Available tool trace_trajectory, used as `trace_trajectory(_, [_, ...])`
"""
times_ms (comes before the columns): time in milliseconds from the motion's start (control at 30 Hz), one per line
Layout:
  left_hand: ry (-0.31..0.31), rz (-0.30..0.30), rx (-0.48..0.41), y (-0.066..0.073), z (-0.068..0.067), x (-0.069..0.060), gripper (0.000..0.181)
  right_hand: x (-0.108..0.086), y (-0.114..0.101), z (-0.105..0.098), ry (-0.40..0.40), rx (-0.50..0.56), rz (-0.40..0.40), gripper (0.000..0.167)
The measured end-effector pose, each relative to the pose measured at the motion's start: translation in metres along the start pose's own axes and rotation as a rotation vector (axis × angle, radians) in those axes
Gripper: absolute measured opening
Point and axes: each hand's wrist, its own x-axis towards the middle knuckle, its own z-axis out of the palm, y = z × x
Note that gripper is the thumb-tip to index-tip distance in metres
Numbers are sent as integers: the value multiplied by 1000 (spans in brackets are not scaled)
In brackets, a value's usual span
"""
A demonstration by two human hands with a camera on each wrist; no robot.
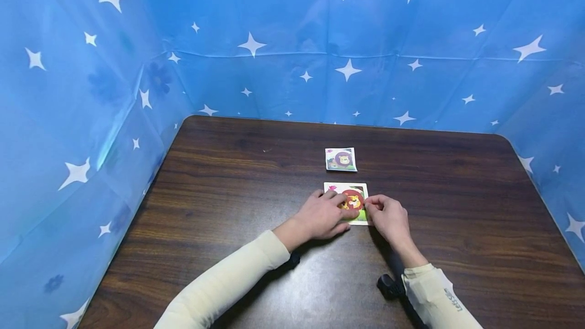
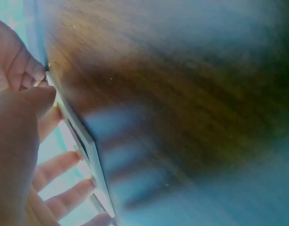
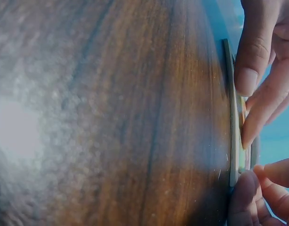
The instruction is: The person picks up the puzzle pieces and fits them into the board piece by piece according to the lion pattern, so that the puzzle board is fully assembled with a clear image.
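A lion picture board (image 1: 358,220), framed in white like a small tray puzzle, lies flat on the table. Across its left and middle rests my left hand (image 1: 322,216), fingers spread and pressing on the picture. The left wrist view shows its fingertips (image 2: 71,162) on the board's face and its thumb at the near edge. At the right edge my right hand (image 1: 390,219) has thumb and index finger pinched together on the border. In the right wrist view these fingertips (image 3: 252,179) meet at the board's end. Whether a small loose piece sits between them is hidden.
A paper card (image 1: 340,160) with the same lion picture, paler, lies just beyond the board. The dark wood table (image 1: 228,166) has rounded far corners. Blue star-printed cloth (image 1: 292,24) hangs behind and at both sides.
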Motion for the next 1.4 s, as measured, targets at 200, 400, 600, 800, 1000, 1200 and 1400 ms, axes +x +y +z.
trace_trajectory(200, [-61, -20, -91, -1, 0, -1, 46, 0, -1, 0, -17, 9, 8, 22])
trace_trajectory(400, [-105, -74, -319, -9, 3, -5, 46, 2, -1, 1, -28, -10, 9, 26])
trace_trajectory(600, [-151, -133, -480, -16, 6, -7, 44, 4, -2, 0, -48, 0, 9, 28])
trace_trajectory(800, [-92, -123, -397, -12, 4, -6, 42, 3, -2, -2, -62, -7, 8, 22])
trace_trajectory(1000, [-2, -78, -173, -4, 2, -3, 42, 3, 0, -2, -78, -15, -9, 22])
trace_trajectory(1200, [159, 132, 152, 2, 7, 0, 43, 2, 0, -3, -68, -42, -39, 27])
trace_trajectory(1400, [151, 159, 91, 5, 7, 2, 43, 4, -4, -4, -75, -69, -37, 28])
